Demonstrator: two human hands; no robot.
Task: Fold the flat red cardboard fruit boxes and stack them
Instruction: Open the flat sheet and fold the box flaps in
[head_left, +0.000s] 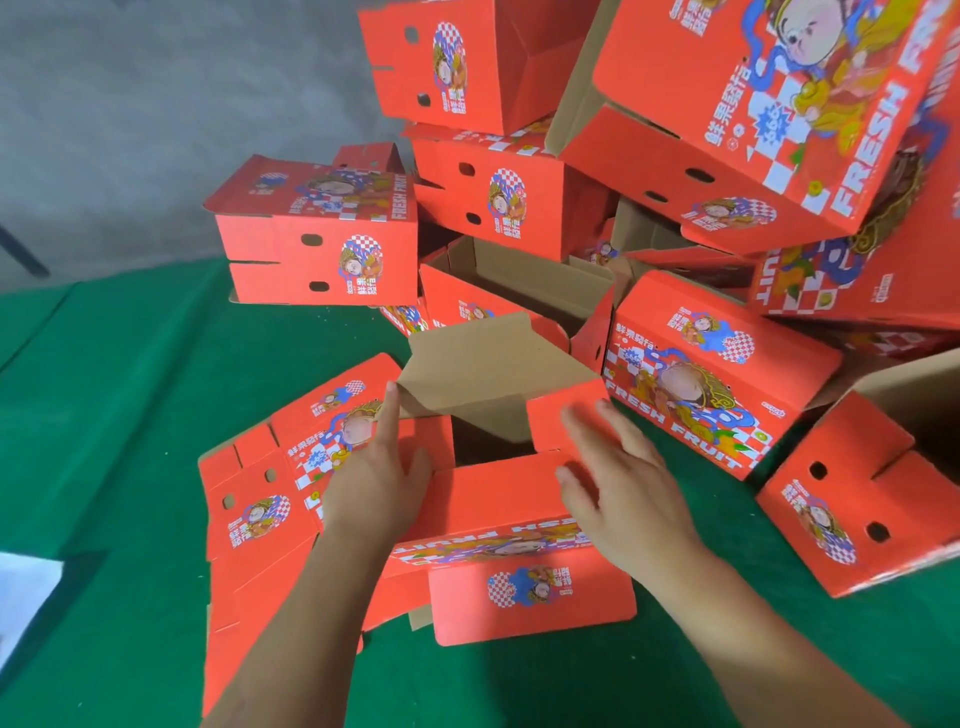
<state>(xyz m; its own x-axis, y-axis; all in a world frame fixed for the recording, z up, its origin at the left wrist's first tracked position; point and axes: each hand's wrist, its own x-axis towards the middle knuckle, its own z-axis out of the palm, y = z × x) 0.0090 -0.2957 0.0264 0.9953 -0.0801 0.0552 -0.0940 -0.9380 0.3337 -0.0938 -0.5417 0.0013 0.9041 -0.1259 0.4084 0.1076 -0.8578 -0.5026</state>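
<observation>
A green cloth-covered table (130, 415) fills the lower view, with a grey wall (156, 104) behind it. Across the back and right, a loose pile of folded red boxes (727, 104) leans at odd angles, the biggest tilted at top right with "FRESH" printed down its side; a lone folded box (322, 254) sits upright at the pile's left edge, and another (696, 374) lies on its side just right of centre. Near the front left, a flat unfolded box (249, 499) lies on the cloth, partly under the left forearm. In the middle stands the half-folded box (498, 499) being worked on, its open end facing up, a brown inner flap (483, 364) raised at the far side and a red flap (530, 603) hanging toward the viewer. The left hand (374, 483) rests flat on the box's left flap, fingers straight, index finger reaching to the brown flap's corner. The right hand (618, 483) lies with fingers spread and relaxed, pressing the small red right-hand flap (550, 415) down; neither hand is curled round anything
</observation>
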